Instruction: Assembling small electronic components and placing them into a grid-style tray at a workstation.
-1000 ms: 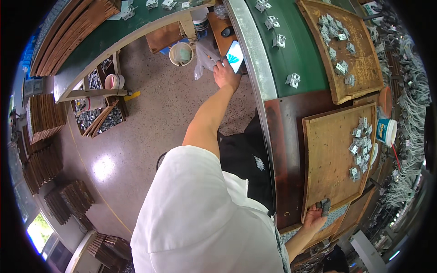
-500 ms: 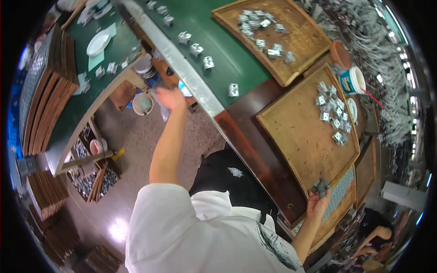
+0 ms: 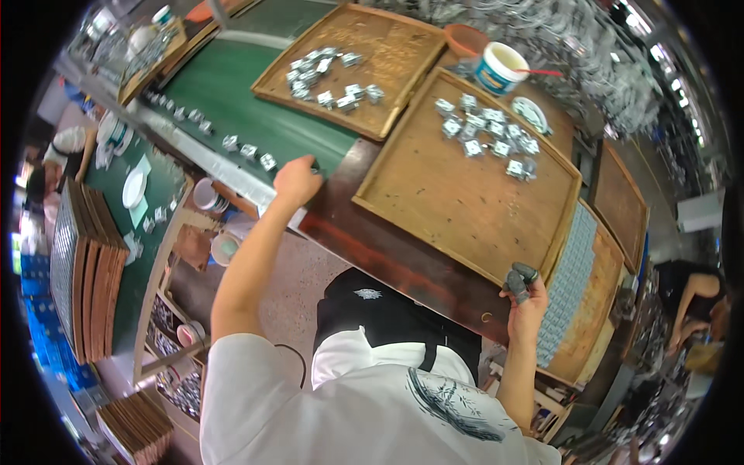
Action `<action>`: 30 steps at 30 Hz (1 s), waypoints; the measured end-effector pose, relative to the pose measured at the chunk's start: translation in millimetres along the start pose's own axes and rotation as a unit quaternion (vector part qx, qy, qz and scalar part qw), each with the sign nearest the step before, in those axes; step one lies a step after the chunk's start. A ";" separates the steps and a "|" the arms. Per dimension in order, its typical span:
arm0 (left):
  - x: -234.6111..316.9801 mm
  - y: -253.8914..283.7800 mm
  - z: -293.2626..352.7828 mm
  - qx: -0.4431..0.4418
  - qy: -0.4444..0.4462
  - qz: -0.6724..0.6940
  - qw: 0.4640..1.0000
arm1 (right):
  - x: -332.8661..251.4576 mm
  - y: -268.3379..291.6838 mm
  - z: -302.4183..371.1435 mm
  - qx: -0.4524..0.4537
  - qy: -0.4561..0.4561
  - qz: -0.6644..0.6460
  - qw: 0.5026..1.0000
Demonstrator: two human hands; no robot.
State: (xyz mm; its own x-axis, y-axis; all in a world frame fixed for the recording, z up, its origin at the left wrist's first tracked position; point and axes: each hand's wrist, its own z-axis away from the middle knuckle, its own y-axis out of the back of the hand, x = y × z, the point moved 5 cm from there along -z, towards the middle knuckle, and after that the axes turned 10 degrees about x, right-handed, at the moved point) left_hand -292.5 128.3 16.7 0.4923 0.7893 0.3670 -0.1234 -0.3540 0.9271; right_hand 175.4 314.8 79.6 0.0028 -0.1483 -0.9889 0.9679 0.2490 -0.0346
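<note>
My left hand [image 3: 298, 183] is closed at the near end of the green belt [image 3: 329, 143], its fingers curled down and mostly hidden. A dark spot shows at its fingertips; what it grips, if anything, I cannot make out. Beside it, a row of small silver metal parts [image 3: 249, 151] lies along the belt. At the near corner of a shallow wooden tray [image 3: 434, 209], my right hand [image 3: 527, 310] is raised. Dark grey covers [image 3: 517, 282] sit on its thumb and finger, which are pressed close together. More metal parts [image 3: 496, 128] are clustered at that tray's far side.
A second wooden tray [image 3: 271, 87] with parts rests over the belt. Behind stand a white tub [image 3: 500, 68] and an orange bowl [image 3: 465, 40]. At right, another tray [image 3: 601, 310] holds rows of grey pieces. Stacked boards [image 3: 97, 271] stand left; a person [image 3: 690, 298] is at far right.
My left hand has come from beside the belt's metal edge onto the belt's end, where a lone metal part lay. The view has turned; my right hand remains by the tray corner.
</note>
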 end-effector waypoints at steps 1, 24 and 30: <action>11.8 9.9 0.5 -0.008 -0.014 0.065 0.998 | 0.4 9.2 2.9 0.016 0.001 -0.009 1.000; 283.0 13.5 229.1 -0.448 -0.007 0.615 0.649 | -76.0 38.5 51.1 -0.032 0.278 0.331 0.901; 291.6 9.6 250.1 -0.432 -0.028 0.599 0.674 | -71.6 42.1 51.9 -0.030 0.316 0.363 0.876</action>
State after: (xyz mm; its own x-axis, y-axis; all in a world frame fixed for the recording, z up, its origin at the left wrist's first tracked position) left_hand 65.4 229.7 113.3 -0.3775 0.1686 0.9105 -0.9048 -0.2766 -0.3239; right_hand 228.9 286.2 156.4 0.4530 0.6254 -0.6353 0.7538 0.1117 0.6475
